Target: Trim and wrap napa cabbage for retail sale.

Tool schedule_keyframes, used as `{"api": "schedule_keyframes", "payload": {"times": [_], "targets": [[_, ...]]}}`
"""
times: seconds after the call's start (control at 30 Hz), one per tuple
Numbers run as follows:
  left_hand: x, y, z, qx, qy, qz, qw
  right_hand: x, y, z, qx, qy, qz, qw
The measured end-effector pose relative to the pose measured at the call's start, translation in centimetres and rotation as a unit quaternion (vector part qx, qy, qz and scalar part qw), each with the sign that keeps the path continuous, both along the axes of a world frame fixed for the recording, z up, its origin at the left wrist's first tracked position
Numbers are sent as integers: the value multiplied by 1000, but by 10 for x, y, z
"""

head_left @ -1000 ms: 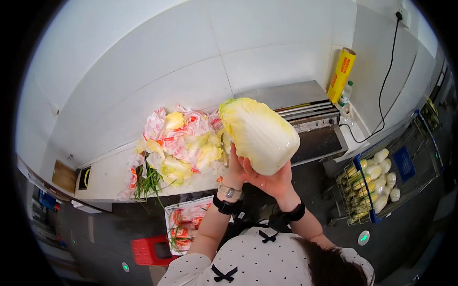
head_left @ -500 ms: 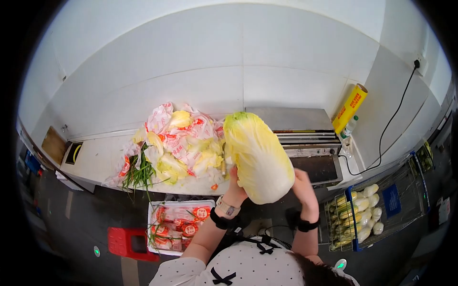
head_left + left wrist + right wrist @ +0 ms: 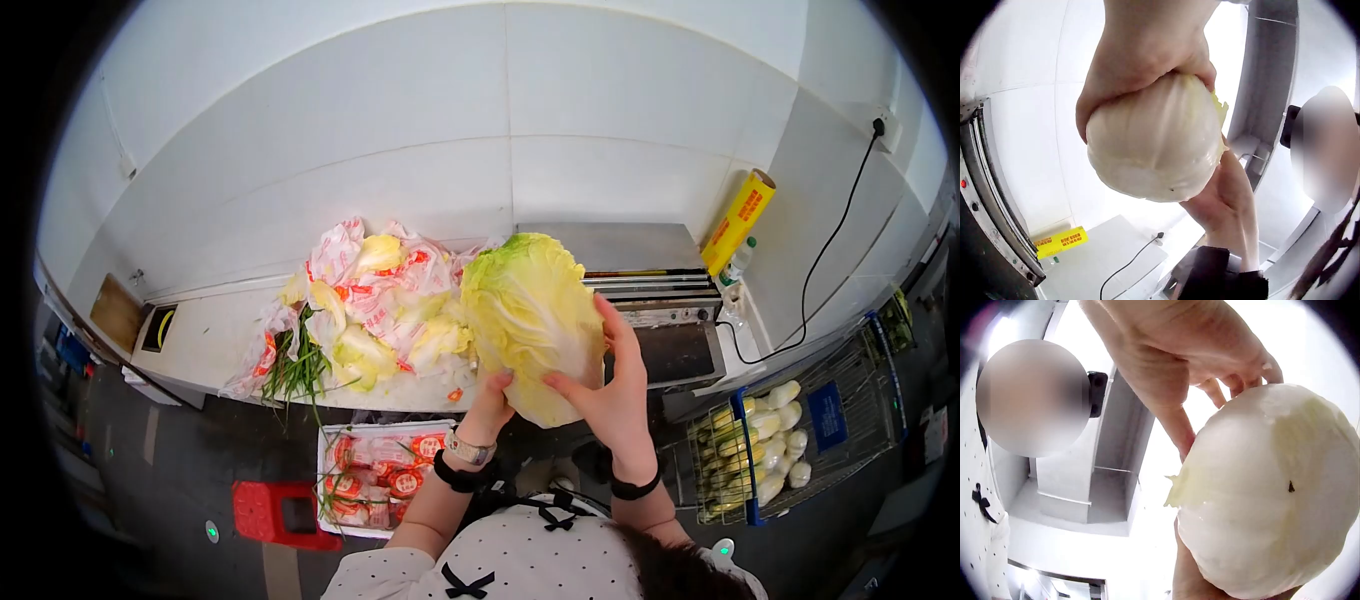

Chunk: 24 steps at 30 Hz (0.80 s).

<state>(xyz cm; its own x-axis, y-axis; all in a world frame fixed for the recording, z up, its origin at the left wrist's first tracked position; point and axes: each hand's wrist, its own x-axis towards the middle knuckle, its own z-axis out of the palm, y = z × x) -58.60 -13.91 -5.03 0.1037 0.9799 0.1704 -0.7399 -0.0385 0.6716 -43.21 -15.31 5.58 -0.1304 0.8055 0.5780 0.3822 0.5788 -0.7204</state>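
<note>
Both hands hold a napa cabbage point(image 3: 535, 320) up in front of the body, its leafy yellow-green top toward the wall and its white base toward the person. The left hand point(image 3: 487, 408) grips the lower left side, thumb on the leaves. On the right side, the right hand point(image 3: 615, 390) has its thumb laid on the front and its fingers round the edge. From below, the left wrist view shows the pale base of the cabbage point(image 3: 1154, 144) with the left hand point(image 3: 1147, 56) wrapped over it. A small dark spot marks the base in the right wrist view.
Loose cabbage leaves point(image 3: 365, 355), printed plastic wrappers point(image 3: 375, 315) and green stalks point(image 3: 295, 365) cover the counter point(image 3: 215, 335). A wrapping machine point(image 3: 650, 290) stands right. Below are a white box point(image 3: 330, 520) of packages, a red stool point(image 3: 258, 512) and a cart point(image 3: 752, 500) of cabbages.
The cabbage has been turned so its leafy face shows instead of the white side. The right hand left its underside and now holds the right side; the view has shifted.
</note>
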Motion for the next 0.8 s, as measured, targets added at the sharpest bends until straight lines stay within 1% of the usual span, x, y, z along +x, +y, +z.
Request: {"api": "schedule_keyframes", "payload": {"times": [0.1,0.13,0.17,0.23,0.27,0.3,0.37,0.4,0.47,0.5,0.57,0.6,0.7,0.73,0.77,0.8], "targets": [[-1,0,-2,-18,14,15,1000,0,2,0,-68,134,19,988],[-1,0,-2,-21,13,11,1000,-3,3,2,-45,168,14,985],[-1,0,-2,-24,12,7,1000,0,7,2,-104,178,59,977],[-2,0,-2,-40,23,2,999,12,16,0,-219,196,146,945],[-2,0,-1,-53,34,1,998,12,17,0,-233,218,165,933],[-2,1,-1,-66,45,1,997,12,18,-4,-230,217,157,936],[2,1,0,-112,7,-42,993,11,20,-14,-222,215,142,940],[5,1,1,-134,-12,-62,989,6,18,-15,-201,255,135,936],[14,1,5,-128,-38,-64,989,-8,13,-17,-159,335,117,921],[17,2,5,-126,-50,-67,989,-8,13,-17,-161,348,111,917],[18,4,2,-99,-126,-132,978,-5,14,-13,-166,372,98,908],[19,6,2,-84,-165,-163,969,-5,13,-11,-160,410,97,893],[23,13,5,-125,-97,-140,977,9,-2,-13,-105,406,91,904],[23,13,5,-142,-133,-145,970,15,-10,-19,-64,392,93,913],[21,13,5,-160,-168,-149,961,22,-17,-23,-21,351,96,931],[18,14,6,-176,-203,-152,951,28,-27,-27,-6,325,106,940]]}}
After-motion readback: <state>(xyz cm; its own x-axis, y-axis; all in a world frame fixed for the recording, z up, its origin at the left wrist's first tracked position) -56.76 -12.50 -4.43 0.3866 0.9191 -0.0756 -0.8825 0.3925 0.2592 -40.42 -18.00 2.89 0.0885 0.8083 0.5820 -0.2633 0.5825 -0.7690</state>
